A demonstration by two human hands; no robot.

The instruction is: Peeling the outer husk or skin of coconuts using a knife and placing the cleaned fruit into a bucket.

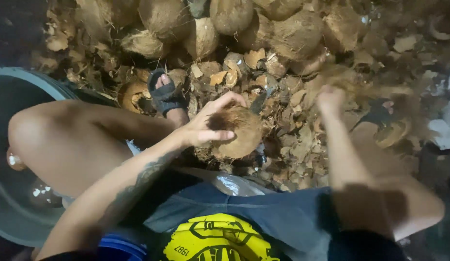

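- The left hand (205, 126) is on a husked coconut (237, 133), fingers spread wide over its top and near side, thumb hooked under; it is clasped, not pinched.
- That coconut sits low in front of the person, between the knees, just above the ground litter of husk scraps (283, 125), near the middle of the floor patch in view.
- The right hand (330, 99) is a blur out to the side; it seems to have torn fibre (360, 82) streaming from it, but I cannot tell whether it is closed on it.
- By the look of it the nut is hard, round and fairly heavy, with a rough hairy shell that gives good grip; a broad palm hold across the crown looks the sound place to take it.
- Behind, toward the far edge, a heap of unhusked coconuts (225, 19) is stacked.
- A sandalled foot (165, 94) rests among the scraps; a grey tub (22, 159) stands at the left edge.
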